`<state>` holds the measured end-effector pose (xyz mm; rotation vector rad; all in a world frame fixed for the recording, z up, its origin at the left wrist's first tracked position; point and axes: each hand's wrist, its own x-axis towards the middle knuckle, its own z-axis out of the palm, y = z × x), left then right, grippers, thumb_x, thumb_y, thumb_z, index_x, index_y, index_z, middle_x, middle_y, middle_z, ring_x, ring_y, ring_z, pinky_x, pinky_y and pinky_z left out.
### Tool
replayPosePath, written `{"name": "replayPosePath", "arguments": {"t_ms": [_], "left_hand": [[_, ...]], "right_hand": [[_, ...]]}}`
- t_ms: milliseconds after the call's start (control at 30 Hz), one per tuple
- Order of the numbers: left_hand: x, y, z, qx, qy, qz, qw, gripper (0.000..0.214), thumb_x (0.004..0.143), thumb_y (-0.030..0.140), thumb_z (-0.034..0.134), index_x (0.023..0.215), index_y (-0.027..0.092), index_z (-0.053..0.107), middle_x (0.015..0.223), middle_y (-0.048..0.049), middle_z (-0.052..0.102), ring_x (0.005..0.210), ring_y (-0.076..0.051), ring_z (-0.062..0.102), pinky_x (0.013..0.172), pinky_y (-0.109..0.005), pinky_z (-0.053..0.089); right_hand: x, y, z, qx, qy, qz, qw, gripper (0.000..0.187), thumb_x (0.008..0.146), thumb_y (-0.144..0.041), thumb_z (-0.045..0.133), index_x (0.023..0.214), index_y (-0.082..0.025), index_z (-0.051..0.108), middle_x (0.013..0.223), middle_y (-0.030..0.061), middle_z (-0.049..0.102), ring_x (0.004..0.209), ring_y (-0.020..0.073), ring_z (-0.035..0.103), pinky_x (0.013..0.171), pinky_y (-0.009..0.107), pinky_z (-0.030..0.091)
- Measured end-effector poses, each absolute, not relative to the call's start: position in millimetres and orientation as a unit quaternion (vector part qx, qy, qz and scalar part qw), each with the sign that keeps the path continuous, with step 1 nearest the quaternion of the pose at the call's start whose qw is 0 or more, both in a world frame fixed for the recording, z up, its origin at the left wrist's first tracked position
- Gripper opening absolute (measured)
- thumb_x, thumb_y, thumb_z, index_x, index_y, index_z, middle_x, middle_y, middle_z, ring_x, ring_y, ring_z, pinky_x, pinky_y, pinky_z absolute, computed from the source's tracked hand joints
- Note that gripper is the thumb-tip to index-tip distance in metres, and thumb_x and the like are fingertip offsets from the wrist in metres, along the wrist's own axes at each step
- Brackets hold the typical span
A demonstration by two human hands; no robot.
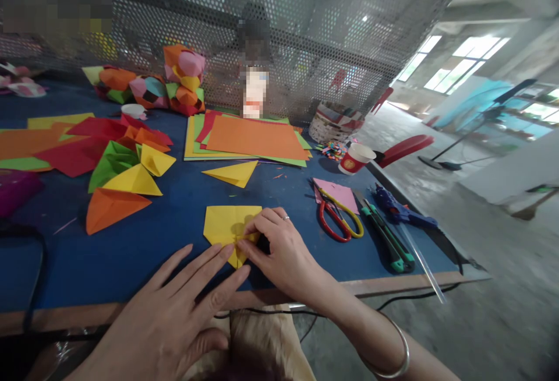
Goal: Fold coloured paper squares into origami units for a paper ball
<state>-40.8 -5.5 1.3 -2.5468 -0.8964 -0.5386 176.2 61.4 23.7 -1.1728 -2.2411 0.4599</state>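
Note:
A yellow sheet of folding paper (225,221) lies flat on the blue table near its front edge, its lower corners folded in toward a point. My left hand (192,293) is spread, with its fingertips resting on the paper's lower left side. My right hand (283,247) pinches the paper near its middle crease between thumb and fingers. Just beyond it lies a folded yellow paper triangle (236,174). Folded orange (116,209), yellow (135,180) and green (114,162) paper pieces sit to the left.
Scissors (338,215), a green utility knife (388,238) and a blue glue gun (402,209) lie at the right. Behind them stand a paper cup (356,158) and a woven basket (334,122). Stacked coloured paper (257,136) and folded paper balls (183,81) are at the back, before a perforated screen.

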Motion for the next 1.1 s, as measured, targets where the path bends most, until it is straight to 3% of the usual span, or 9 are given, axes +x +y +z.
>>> {"name": "replayPosePath", "arguments": {"t_ms": [167, 667, 900, 1100], "left_hand": [[-38.2, -7.7, 0.1, -0.895, -0.344, -0.198, 0.202, 0.062, 0.105, 0.059, 0.037, 0.135, 0.011, 0.062, 0.138, -0.0099, 0.068, 0.126, -0.026, 0.06, 0.114, -0.046, 0.028], [-35.7, -2.5, -1.5, -0.897, -0.337, -0.217, 0.185, 0.053, 0.106, 0.054, 0.037, 0.135, 0.018, 0.063, 0.13, -0.0056, 0.072, 0.124, -0.023, 0.058, 0.114, -0.039, 0.028], [-36.8, 0.9, -0.5, -0.9, -0.33, -0.224, 0.177, 0.051, 0.106, 0.054, 0.04, 0.131, 0.018, 0.065, 0.128, -0.0066, 0.072, 0.122, -0.023, 0.057, 0.114, -0.039, 0.027], [-38.2, -1.1, -3.2, -0.899, -0.336, -0.224, 0.172, 0.049, 0.105, 0.055, 0.042, 0.132, 0.021, 0.066, 0.13, -0.0052, 0.07, 0.124, -0.022, 0.058, 0.117, -0.038, 0.027]], "right_hand": [[175.9, 62.5, 22.2, -0.436, -0.837, 0.171, 0.284, 0.016, 0.089, -0.014, 0.073, 0.084, -0.021, 0.059, 0.093, 0.0024, 0.069, 0.092, 0.0205, 0.059, 0.089, 0.037, 0.043], [176.3, 61.9, 21.4, -0.437, -0.836, 0.168, 0.286, 0.018, 0.088, -0.013, 0.074, 0.084, -0.022, 0.059, 0.093, 0.0014, 0.069, 0.091, 0.02, 0.059, 0.089, 0.037, 0.044], [178.4, 59.6, 24.2, -0.495, -0.818, 0.145, 0.255, 0.024, 0.084, -0.026, 0.082, 0.083, -0.021, 0.058, 0.096, 0.0058, 0.064, 0.099, 0.027, 0.054, 0.085, 0.041, 0.047], [182.2, 61.9, 25.8, -0.501, -0.816, 0.147, 0.248, 0.027, 0.083, -0.03, 0.084, 0.085, -0.022, 0.059, 0.098, 0.0054, 0.063, 0.1, 0.0272, 0.054, 0.087, 0.043, 0.047]]}}
